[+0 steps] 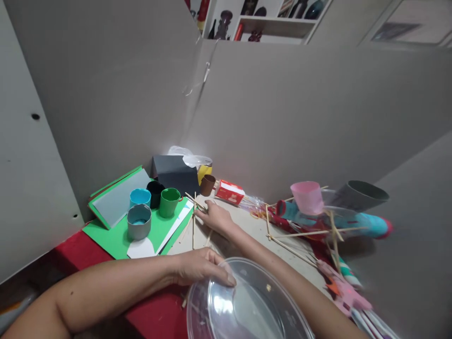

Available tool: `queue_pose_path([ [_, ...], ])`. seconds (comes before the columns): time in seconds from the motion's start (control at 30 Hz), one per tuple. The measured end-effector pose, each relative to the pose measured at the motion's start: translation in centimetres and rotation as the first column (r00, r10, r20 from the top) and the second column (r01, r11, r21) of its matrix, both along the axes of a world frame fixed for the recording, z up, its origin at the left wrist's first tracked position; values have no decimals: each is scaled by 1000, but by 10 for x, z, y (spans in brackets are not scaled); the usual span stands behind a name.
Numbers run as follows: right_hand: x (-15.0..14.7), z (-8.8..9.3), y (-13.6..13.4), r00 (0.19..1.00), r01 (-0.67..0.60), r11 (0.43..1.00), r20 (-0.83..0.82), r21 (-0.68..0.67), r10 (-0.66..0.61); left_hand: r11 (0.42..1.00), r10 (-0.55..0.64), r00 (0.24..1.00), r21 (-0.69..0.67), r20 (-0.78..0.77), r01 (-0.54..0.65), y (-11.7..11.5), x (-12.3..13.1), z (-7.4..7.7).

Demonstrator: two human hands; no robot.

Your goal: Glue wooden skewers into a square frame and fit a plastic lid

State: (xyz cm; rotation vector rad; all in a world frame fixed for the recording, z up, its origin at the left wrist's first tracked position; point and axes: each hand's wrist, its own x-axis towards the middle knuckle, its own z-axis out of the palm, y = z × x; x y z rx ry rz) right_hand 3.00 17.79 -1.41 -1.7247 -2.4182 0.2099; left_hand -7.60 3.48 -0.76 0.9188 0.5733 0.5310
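Observation:
My left hand grips the rim of a clear round plastic lid at the bottom centre, thumb on top. Beyond it, my right hand reaches over the table with its fingers round thin wooden sticks. More loose sticks lie just left of that hand. On a green sheet to the left stand a grey cup, a blue cup, a black cup and a green cup.
Against the wall are a brown cup and a red and white box. At right stand a stick frame, a pink cup, a dark grey cup and a pink glue gun. A red cloth covers the near edge.

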Motion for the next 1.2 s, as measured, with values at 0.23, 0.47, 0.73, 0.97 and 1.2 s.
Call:
queue_pose_path([
  [0.23,-12,-16,23,994,63,992,-83,-114,-73,999,2,1000,-46,-4,-2,4,3,-9],
  [0.47,-2,-20,39,938,-46,961,-343,-271,-52,995,4,998,-98,-57,-9,4,3,-7],
  [0.73,15,-7,52,788,-83,951,-604,-298,-120,996,-13,999,-88,-39,10,5,2,-10],
  [0.97,58,22,81,627,18,968,-751,-250,-206,996,-13,999,-87,-44,9,6,2,-12],
  [1.2,102,30,110,491,175,952,-815,-253,-307,995,1,998,-96,-66,-7,7,2,-11],
])
